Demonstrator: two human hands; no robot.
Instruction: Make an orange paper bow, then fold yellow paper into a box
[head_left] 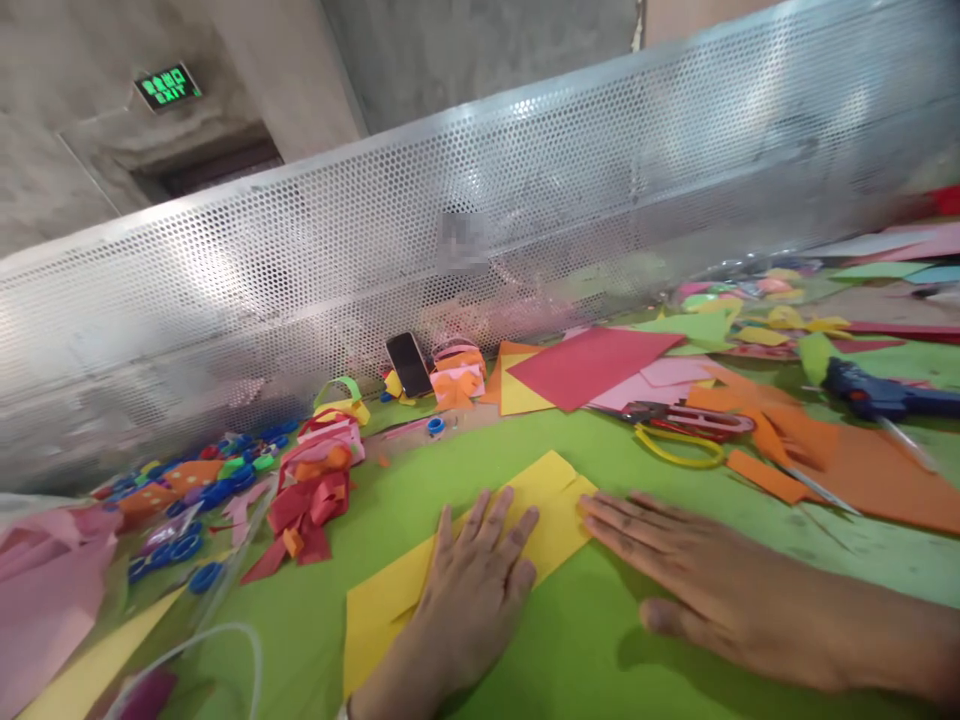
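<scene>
A folded yellow paper sheet [551, 500] lies on a green sheet [600, 640] in front of me. My left hand [472, 590] rests flat on the yellow paper, fingers stretched out and spread. My right hand [697, 580] lies flat on the green sheet, fingers extended, with its fingertips touching the yellow paper's right edge. Neither hand holds anything.
A perforated metal screen [525, 220] runs along the table's far side. A black phone [409, 363] leans against it beside small paper crafts [457, 375]. Red paper [592, 362], scissors [686, 425], orange sheets [862, 470] and a blue glue gun [877, 395] lie right; red ribbon scraps [307, 510] and blue rings [187, 545] left.
</scene>
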